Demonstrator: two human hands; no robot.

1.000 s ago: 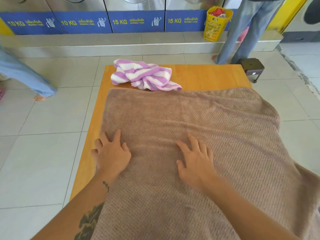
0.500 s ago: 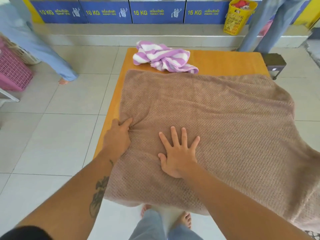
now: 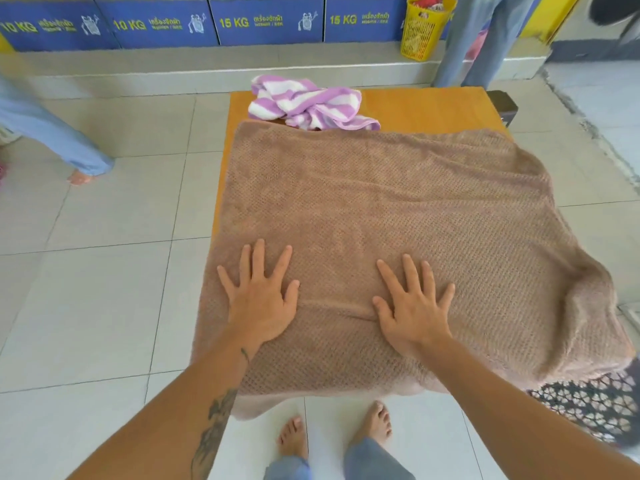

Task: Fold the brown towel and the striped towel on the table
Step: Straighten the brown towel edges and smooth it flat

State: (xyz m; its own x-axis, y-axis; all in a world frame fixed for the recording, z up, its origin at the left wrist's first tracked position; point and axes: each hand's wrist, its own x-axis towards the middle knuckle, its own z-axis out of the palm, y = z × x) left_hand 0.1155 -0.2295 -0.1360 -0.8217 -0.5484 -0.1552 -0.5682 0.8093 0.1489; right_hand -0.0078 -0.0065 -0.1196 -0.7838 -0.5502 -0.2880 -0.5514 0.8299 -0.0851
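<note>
The brown towel (image 3: 398,209) lies spread over most of the wooden table (image 3: 426,105), hanging over the near and right edges. My left hand (image 3: 261,299) presses flat on its near left part, fingers spread. My right hand (image 3: 412,306) lies flat beside it, nearer the middle, fingers also spread. A small crease runs between the two hands. The purple-and-white striped towel (image 3: 308,102) sits crumpled at the table's far left end, touching the brown towel's far edge.
A yellow laundry basket (image 3: 422,29) stands on the step by the washing machines (image 3: 266,22). A person's legs (image 3: 481,43) are behind the table, another person's leg (image 3: 59,143) at left. A dark patterned basket (image 3: 588,403) sits at my right.
My left hand let go of the towel's left edge and now lies flat on it. My right hand shifted right. The view swung left.
</note>
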